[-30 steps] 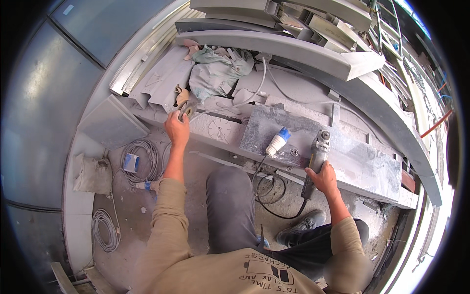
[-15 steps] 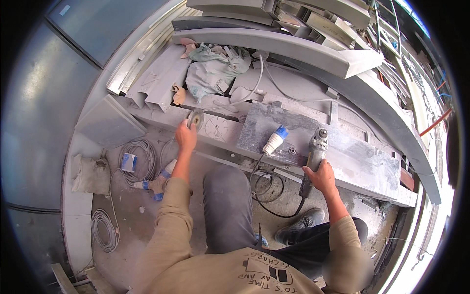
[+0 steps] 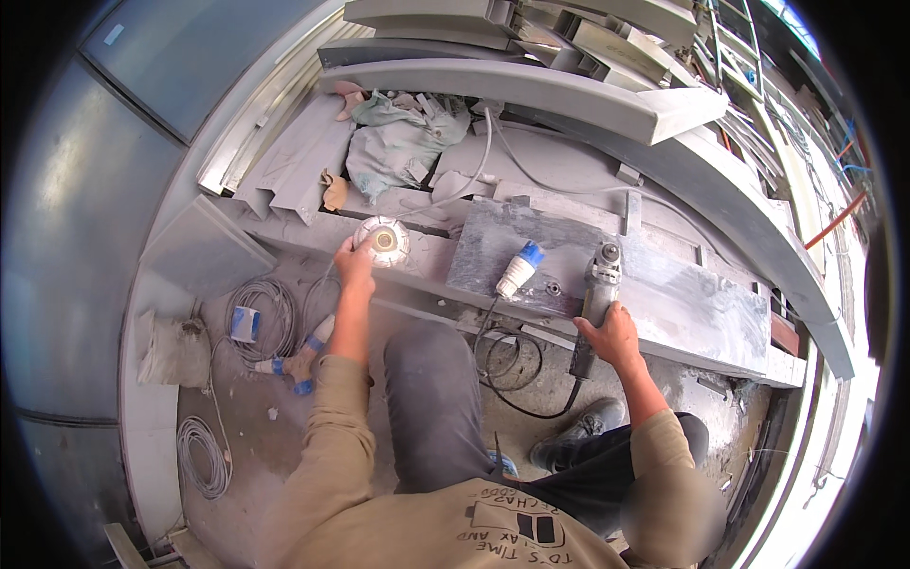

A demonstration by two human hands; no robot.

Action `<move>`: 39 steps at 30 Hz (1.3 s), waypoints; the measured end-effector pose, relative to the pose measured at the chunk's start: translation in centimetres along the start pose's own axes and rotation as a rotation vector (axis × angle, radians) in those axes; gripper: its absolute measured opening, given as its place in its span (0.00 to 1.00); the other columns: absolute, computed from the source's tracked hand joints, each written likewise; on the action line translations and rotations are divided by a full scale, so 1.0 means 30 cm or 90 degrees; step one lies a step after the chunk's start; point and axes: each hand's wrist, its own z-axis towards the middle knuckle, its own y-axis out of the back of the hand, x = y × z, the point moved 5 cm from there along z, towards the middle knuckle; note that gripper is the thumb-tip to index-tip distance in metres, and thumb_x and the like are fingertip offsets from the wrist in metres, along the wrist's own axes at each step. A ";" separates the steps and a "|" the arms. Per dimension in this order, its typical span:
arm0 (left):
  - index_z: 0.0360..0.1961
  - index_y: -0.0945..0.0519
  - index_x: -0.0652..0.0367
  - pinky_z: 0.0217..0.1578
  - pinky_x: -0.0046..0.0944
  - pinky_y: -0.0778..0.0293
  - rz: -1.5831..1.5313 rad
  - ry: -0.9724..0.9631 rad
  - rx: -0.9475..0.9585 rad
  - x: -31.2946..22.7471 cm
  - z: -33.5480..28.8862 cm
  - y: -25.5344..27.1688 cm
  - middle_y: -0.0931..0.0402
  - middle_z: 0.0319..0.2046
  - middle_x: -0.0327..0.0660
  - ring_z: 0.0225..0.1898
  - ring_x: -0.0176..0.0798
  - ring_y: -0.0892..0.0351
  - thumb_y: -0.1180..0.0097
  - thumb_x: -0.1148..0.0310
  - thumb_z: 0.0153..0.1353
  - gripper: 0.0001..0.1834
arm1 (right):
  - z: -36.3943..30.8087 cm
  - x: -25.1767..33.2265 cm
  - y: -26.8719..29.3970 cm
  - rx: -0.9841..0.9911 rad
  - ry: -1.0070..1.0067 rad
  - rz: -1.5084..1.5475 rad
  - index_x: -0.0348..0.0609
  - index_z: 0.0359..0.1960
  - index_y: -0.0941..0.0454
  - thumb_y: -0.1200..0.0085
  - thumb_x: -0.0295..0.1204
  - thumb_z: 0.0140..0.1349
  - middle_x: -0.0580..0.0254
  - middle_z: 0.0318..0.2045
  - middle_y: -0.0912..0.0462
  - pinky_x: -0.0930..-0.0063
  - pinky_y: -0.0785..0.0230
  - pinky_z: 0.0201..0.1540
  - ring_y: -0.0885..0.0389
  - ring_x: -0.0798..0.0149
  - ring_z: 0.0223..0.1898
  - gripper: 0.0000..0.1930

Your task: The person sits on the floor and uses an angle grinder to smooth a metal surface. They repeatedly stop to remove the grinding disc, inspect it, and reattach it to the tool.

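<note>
My left hand grips a round grinding disc by its near left edge, its flat face turned up over the dusty bench beam. My right hand is wrapped round the body of an angle grinder, which lies with its head pointing away from me. No disc sits on the grinder's spindle. Between the two hands, a blue-and-white industrial plug rests on a grey slab. A small round flange nut lies between plug and grinder.
A black cable loops below the bench edge. Coiled grey cables and blue-and-white connectors lie on the floor at left. Dusty cloth and a long curved beam sit at the back. A blue-grey panel stands left.
My left hand has tilted the grinding disc from nearly edge-on to face up, now covering the round mark in the dust. My right hand stays on the grinder. The whole view has shifted slightly.
</note>
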 end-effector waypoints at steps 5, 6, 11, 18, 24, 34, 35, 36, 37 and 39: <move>0.49 0.22 0.71 0.43 0.34 0.24 -0.010 -0.022 0.191 -0.115 -0.067 -0.189 0.18 0.42 0.44 0.41 0.34 0.19 0.41 0.77 0.62 0.15 | -0.002 0.001 0.000 -0.001 0.015 -0.009 0.24 0.41 0.28 0.35 0.55 0.53 0.32 0.39 0.20 0.53 0.25 0.46 0.18 0.37 0.42 0.37; 0.49 0.22 0.70 0.43 0.34 0.24 0.033 -0.020 0.243 -0.119 -0.090 -0.247 0.18 0.41 0.44 0.41 0.34 0.19 0.41 0.77 0.61 0.15 | 0.000 0.003 0.001 0.002 0.015 -0.007 0.24 0.41 0.28 0.35 0.55 0.53 0.32 0.39 0.20 0.53 0.25 0.46 0.18 0.37 0.42 0.37; 0.48 0.21 0.68 0.40 0.34 0.23 0.277 -0.048 0.439 -0.012 -0.177 -0.508 0.17 0.40 0.43 0.39 0.33 0.18 0.40 0.77 0.60 0.15 | -0.005 0.001 0.001 0.005 0.011 0.020 0.24 0.42 0.28 0.35 0.55 0.53 0.31 0.40 0.20 0.52 0.25 0.47 0.19 0.36 0.43 0.37; 0.58 0.23 0.56 0.61 0.57 0.35 0.748 -0.236 0.331 0.063 -0.175 -0.487 0.25 0.55 0.51 0.60 0.56 0.29 0.39 0.55 0.60 0.28 | -0.014 -0.016 -0.003 0.000 0.006 0.045 0.25 0.42 0.27 0.35 0.55 0.54 0.32 0.42 0.21 0.52 0.25 0.49 0.19 0.36 0.45 0.37; 0.55 0.20 0.51 0.60 0.59 0.35 0.795 -0.225 0.206 -0.029 0.007 -0.288 0.29 0.56 0.49 0.61 0.55 0.32 0.40 0.55 0.61 0.23 | -0.012 0.006 0.008 0.007 0.012 0.035 0.25 0.41 0.27 0.34 0.54 0.54 0.32 0.41 0.21 0.52 0.25 0.47 0.19 0.36 0.44 0.36; 0.53 0.17 0.47 0.59 0.58 0.34 0.931 -0.337 0.317 0.064 0.121 -0.146 0.32 0.55 0.47 0.61 0.52 0.33 0.38 0.64 0.60 0.18 | -0.006 0.018 0.014 0.027 -0.024 0.019 0.25 0.41 0.28 0.33 0.53 0.53 0.31 0.40 0.21 0.52 0.25 0.46 0.19 0.37 0.43 0.36; 0.52 0.17 0.47 0.59 0.56 0.35 0.949 -0.354 0.342 0.070 0.126 -0.171 0.32 0.57 0.47 0.61 0.52 0.33 0.38 0.65 0.60 0.18 | -0.006 0.017 0.015 0.025 -0.034 0.014 0.25 0.41 0.28 0.33 0.53 0.53 0.31 0.40 0.21 0.52 0.25 0.46 0.19 0.37 0.43 0.36; 0.52 0.17 0.47 0.59 0.55 0.35 0.967 -0.370 0.365 0.075 0.132 -0.202 0.32 0.58 0.46 0.61 0.51 0.33 0.38 0.65 0.60 0.18 | -0.006 0.020 0.015 0.027 -0.028 0.020 0.25 0.41 0.28 0.33 0.53 0.53 0.31 0.39 0.21 0.52 0.25 0.46 0.19 0.37 0.43 0.36; 0.52 0.17 0.47 0.60 0.54 0.36 0.985 -0.387 0.390 0.078 0.136 -0.232 0.33 0.60 0.46 0.62 0.50 0.34 0.38 0.65 0.61 0.17 | -0.007 0.020 0.015 0.025 -0.028 0.024 0.25 0.40 0.29 0.33 0.53 0.53 0.31 0.39 0.21 0.52 0.26 0.46 0.19 0.37 0.43 0.36; 0.49 0.15 0.46 0.59 0.54 0.36 1.000 -0.419 0.411 0.076 0.141 -0.286 0.32 0.57 0.44 0.61 0.49 0.33 0.38 0.67 0.59 0.15 | -0.008 0.019 0.016 0.020 -0.026 0.031 0.25 0.40 0.29 0.33 0.53 0.53 0.31 0.39 0.21 0.52 0.26 0.46 0.19 0.37 0.42 0.36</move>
